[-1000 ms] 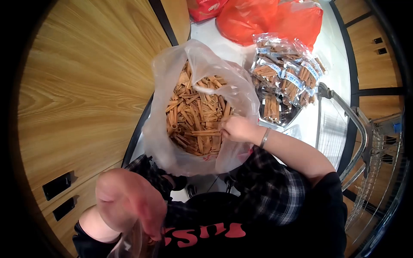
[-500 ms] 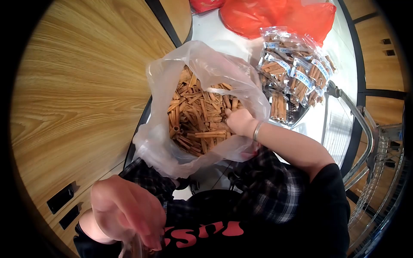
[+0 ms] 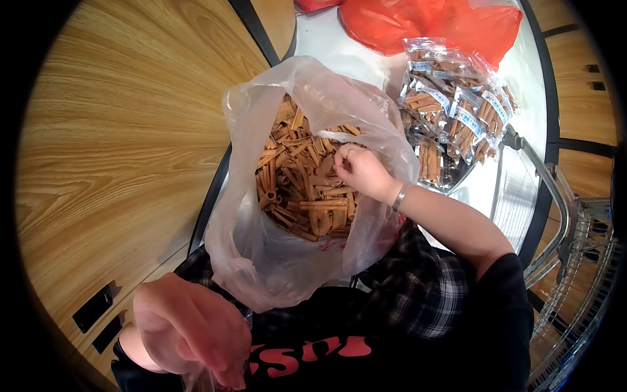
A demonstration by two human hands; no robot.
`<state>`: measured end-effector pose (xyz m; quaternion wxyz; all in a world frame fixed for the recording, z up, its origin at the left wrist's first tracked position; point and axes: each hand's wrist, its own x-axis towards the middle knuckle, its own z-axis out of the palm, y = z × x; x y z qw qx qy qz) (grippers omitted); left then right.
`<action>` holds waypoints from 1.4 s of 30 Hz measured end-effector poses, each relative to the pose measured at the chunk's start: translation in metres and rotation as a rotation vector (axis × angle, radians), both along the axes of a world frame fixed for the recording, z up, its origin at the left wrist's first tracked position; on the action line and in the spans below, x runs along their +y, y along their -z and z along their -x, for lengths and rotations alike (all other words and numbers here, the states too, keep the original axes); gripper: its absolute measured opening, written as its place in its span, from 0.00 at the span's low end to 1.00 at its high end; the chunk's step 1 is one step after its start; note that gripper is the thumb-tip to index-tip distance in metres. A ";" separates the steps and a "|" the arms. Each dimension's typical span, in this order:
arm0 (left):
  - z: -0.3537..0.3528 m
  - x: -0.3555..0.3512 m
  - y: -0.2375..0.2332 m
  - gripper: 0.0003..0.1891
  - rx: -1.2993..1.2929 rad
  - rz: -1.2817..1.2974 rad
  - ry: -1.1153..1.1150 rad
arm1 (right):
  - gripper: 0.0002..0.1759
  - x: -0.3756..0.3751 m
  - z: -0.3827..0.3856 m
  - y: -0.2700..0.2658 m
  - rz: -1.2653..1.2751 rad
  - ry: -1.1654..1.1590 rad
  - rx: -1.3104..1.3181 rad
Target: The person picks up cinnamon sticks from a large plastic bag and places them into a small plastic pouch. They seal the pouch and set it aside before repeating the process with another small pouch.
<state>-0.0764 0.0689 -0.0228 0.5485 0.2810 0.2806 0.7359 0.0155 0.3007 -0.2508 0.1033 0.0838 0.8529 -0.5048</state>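
Note:
A large translucent plastic bag (image 3: 241, 163) stands wide open before me, filled with brown cinnamon sticks (image 3: 300, 176). Over the sticks, inside the bag's mouth, is my right hand (image 3: 366, 173), with fingers curled in a pinch. Whatever may be between those fingertips is too small to make out. My left hand (image 3: 192, 323) is close to my chest at lower left, its fingers bent down around a small clear plastic bag (image 3: 199, 380). Most of that small bag is cut off by the bottom edge of the view.
Several clear labelled packets of cinnamon sticks (image 3: 457, 114) lie piled at upper right on a white surface (image 3: 320, 39). Behind them sits a red plastic bag (image 3: 418, 23). A metal cart (image 3: 568, 261) stands at right, and a wooden panel (image 3: 144, 117) at left.
My right hand has lifted and drawn back slightly from the sticks. The big bag's near rim has shifted towards me. My left hand has hardly moved.

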 end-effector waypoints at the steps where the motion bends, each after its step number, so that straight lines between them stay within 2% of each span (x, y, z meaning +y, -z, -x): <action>1: 0.001 0.000 0.001 0.09 -0.007 -0.011 0.010 | 0.05 -0.002 0.001 -0.001 -0.185 0.102 0.231; 2: 0.001 0.000 0.001 0.09 -0.013 -0.023 0.019 | 0.04 -0.003 0.002 -0.002 -0.370 0.204 0.463; 3: 0.002 0.000 0.001 0.09 -0.013 -0.023 0.018 | 0.03 -0.001 0.004 -0.008 -0.542 0.147 0.542; 4: 0.002 0.000 0.001 0.09 -0.015 -0.024 0.023 | 0.03 0.000 0.001 -0.004 -0.541 0.145 0.542; 6: 0.002 -0.001 0.001 0.09 -0.016 -0.024 0.027 | 0.05 0.001 -0.002 0.002 -0.455 -0.341 0.313; 7: 0.001 -0.001 0.001 0.09 -0.013 -0.020 0.019 | 0.08 -0.002 -0.006 0.001 -0.484 -0.490 0.010; 8: 0.000 -0.001 0.000 0.09 -0.009 -0.016 0.010 | 0.08 -0.005 -0.008 -0.002 -0.484 -0.490 0.010; 10: -0.002 -0.002 -0.002 0.09 -0.007 -0.002 -0.009 | 0.10 -0.009 -0.011 -0.006 -0.527 -0.753 -0.416; 11: -0.003 -0.002 -0.002 0.09 -0.004 0.011 -0.027 | 0.10 -0.009 -0.016 -0.001 -0.526 -0.753 -0.416; 13: 0.001 -0.001 0.000 0.09 -0.012 -0.008 0.002 | 0.10 -0.007 -0.028 0.013 0.048 -0.741 -0.072; 14: 0.002 -0.001 0.001 0.09 -0.020 -0.029 0.031 | 0.10 -0.011 -0.030 0.014 0.048 -0.741 -0.073; 16: 0.002 -0.001 0.000 0.09 -0.012 -0.023 0.027 | 0.10 -0.019 -0.034 0.014 0.617 -0.643 -0.498; 18: 0.001 -0.002 -0.001 0.09 -0.005 -0.014 0.021 | 0.09 -0.019 -0.033 0.010 0.572 -0.671 -0.485; 20: 0.000 -0.002 -0.001 0.09 0.005 -0.019 0.013 | 0.10 -0.015 -0.027 0.006 -0.119 -0.603 -0.352; 21: 0.000 -0.002 -0.001 0.09 0.005 -0.020 0.013 | 0.09 -0.014 -0.024 0.005 -0.287 -0.530 -0.310; 22: -0.001 -0.002 -0.001 0.09 0.004 -0.015 0.011 | 0.09 -0.011 -0.021 0.002 -0.287 -0.530 -0.310; 24: 0.000 -0.003 -0.002 0.09 0.002 -0.009 0.012 | 0.09 -0.009 -0.016 -0.008 -0.501 -0.677 -0.456; 26: 0.003 -0.002 -0.003 0.09 -0.009 0.035 0.081 | 0.09 -0.015 -0.020 -0.004 -0.551 -0.758 -0.417; 28: 0.003 -0.002 -0.004 0.09 -0.011 0.042 0.076 | 0.09 -0.023 -0.027 0.003 -0.704 -0.845 -0.208; 29: 0.002 -0.002 -0.004 0.09 -0.011 0.050 0.068 | 0.09 -0.025 -0.032 0.009 -0.734 -0.801 -0.093; 30: 0.002 -0.002 -0.003 0.09 -0.012 0.052 0.069 | 0.09 -0.026 -0.034 0.015 -0.731 -0.800 -0.093; 32: 0.000 -0.001 -0.001 0.09 0.009 0.009 0.027 | 0.09 -0.027 -0.035 0.025 -0.633 -0.621 -0.019; 35: 0.004 0.000 -0.004 0.09 0.029 0.044 0.092 | 0.08 -0.028 -0.035 0.032 -0.557 -0.655 0.059; 39: 0.001 0.000 -0.004 0.09 0.020 0.062 0.062 | 0.08 -0.036 -0.035 0.031 -0.539 -0.668 0.047; 41: 0.001 0.001 -0.006 0.09 0.019 0.049 0.069 | 0.07 -0.040 -0.032 0.029 -0.557 -0.647 -0.127; 42: 0.001 0.001 -0.007 0.09 0.023 0.048 0.067 | 0.07 -0.040 -0.031 0.028 -0.559 -0.647 -0.123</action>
